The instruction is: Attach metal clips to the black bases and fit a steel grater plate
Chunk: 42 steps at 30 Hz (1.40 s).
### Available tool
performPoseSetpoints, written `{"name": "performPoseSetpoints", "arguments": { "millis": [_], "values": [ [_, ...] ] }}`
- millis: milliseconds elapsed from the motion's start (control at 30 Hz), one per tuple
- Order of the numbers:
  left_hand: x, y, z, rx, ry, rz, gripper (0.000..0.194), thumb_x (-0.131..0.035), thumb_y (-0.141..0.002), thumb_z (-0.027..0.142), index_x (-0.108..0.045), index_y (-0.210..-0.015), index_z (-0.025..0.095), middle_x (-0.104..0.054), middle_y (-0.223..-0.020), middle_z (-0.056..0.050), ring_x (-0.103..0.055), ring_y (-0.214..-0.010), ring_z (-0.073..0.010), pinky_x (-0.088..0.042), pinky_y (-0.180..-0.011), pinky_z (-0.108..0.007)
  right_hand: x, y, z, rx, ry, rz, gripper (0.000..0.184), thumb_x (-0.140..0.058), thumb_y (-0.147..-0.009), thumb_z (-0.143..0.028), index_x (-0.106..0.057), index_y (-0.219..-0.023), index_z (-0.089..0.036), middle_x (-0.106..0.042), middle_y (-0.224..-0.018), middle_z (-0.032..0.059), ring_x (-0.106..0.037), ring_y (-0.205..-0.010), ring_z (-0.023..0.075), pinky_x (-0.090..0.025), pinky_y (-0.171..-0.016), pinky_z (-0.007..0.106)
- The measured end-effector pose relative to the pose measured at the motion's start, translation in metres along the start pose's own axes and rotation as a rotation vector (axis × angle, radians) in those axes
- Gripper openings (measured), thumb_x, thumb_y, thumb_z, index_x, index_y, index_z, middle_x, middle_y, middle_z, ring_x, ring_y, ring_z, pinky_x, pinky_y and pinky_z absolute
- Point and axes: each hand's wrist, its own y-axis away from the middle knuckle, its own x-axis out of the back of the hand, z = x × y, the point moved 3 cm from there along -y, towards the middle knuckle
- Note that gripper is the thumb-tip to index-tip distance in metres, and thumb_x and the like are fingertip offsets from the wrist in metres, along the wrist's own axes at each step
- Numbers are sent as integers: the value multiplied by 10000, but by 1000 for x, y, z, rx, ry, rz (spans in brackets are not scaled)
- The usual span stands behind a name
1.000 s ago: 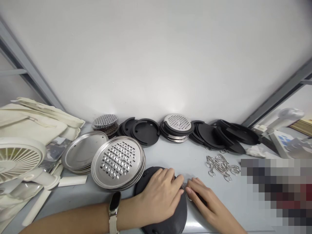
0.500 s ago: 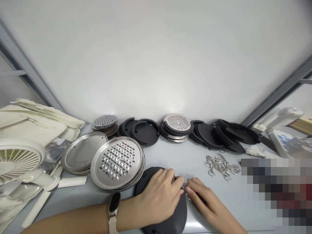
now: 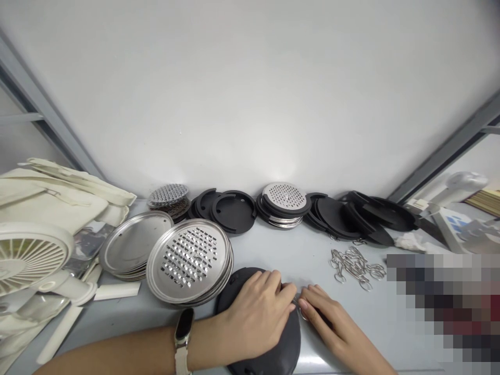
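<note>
A round black plastic disc lies at the table's front edge. Across its top, my left hand grips the disc, fingers curled toward its right side. My right hand pinches a small metal wire hook against that side. Only a loop of the hook shows; the rest is hidden by fingers. A loose pile of similar wire hooks lies behind my right hand. Left of the disc stands a stack of round metal grater plates, and beside it a stack of plain metal plates.
Along the wall stand small grater discs, black round trays, a stack topped by a perforated metal disc and more black parts. A white fan and a cream bag crowd the left.
Both hands keep nearly the same place and hold. The wire hook shifts very slightly between the right fingers; the disc and the stacks stay put.
</note>
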Motion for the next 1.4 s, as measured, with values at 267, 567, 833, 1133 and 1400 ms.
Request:
{"name": "performPoseSetpoints", "arguments": {
  "millis": [267,567,833,1133,1400],
  "values": [
    [0,1,-1,-6,3,16,113,-346,-955,227,-453,-949,190,-478,-887,-47,-497,-810,-205,-451,-745,-341,1,2,-2,-2,-11,29,322,-310,-1004,-314,-415,-715,-218,-517,-716,-3,-503,-727,172,-423,-767,331],
    [-1,0,-1,0,7,7,111,-354,-954,225,-459,-949,189,-479,-885,-46,-494,-806,-199,-442,-734,-332,1,1,-1,-14,-2,25,332,-288,-1007,-339,-393,-715,-221,-500,-706,-10,-500,-716,170,-410,-732,309],
    [-2,0,0,-10,-4,-2,105,-356,-945,202,-461,-941,189,-471,-874,-47,-487,-792,-203,-445,-717,-335,2,2,2,-34,-28,45,344,-275,-1010,-350,-367,-705,-221,-472,-706,-9,-484,-702,166,-395,-693,298],
    [0,0,-1,5,-10,-8,116,-348,-952,233,-451,-954,180,-484,-898,-52,-483,-824,-209,-458,-757,-349,0,0,-1,-7,11,-23,338,-272,-1013,-338,-384,-718,-216,-490,-729,0,-481,-738,179,-385,-778,344],
    [1,0,-1,-3,-1,-26,120,-340,-958,240,-449,-963,192,-479,-901,-48,-477,-816,-211,-465,-741,-350,0,-1,0,9,10,-22,336,-279,-1013,-327,-386,-715,-215,-488,-723,-2,-474,-731,181,-382,-775,349]
  ]
}}
